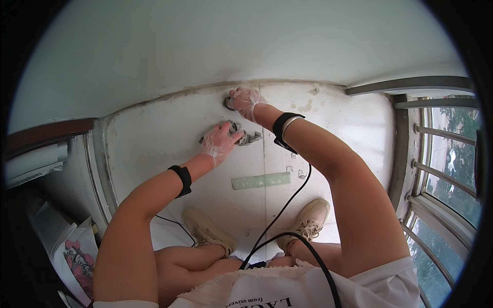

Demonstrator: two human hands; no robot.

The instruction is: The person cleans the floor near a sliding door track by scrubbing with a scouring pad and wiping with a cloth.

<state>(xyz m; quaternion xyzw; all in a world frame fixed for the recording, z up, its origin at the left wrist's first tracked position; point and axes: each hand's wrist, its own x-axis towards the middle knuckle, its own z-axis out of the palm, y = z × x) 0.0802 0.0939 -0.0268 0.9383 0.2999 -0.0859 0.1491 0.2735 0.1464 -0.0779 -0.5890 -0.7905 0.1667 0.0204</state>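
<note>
Thin clear plastic gloves cover both hands, which are over a stained white floor [185, 134]. My left hand [220, 141] grips a crumpled, dirty grey rag [248, 138] against the floor, its fingers spread over the cloth. Farther out, close to the base of the wall, my right hand [246, 101] is closed around a small dark wad [227, 103]. Most of that wad is hidden under the fingers, so its material is unclear. Brownish stains [304, 106] mark the floor right of my right hand.
A pale green strip [261, 181] like a stencil ruler lies between hands and shoes [308, 219]. Black cables [287, 208] hang before me. Metal bars [443, 134] and a window stand right; a printed bag [79, 254] is left. The pale wall [231, 42] bounds the far side.
</note>
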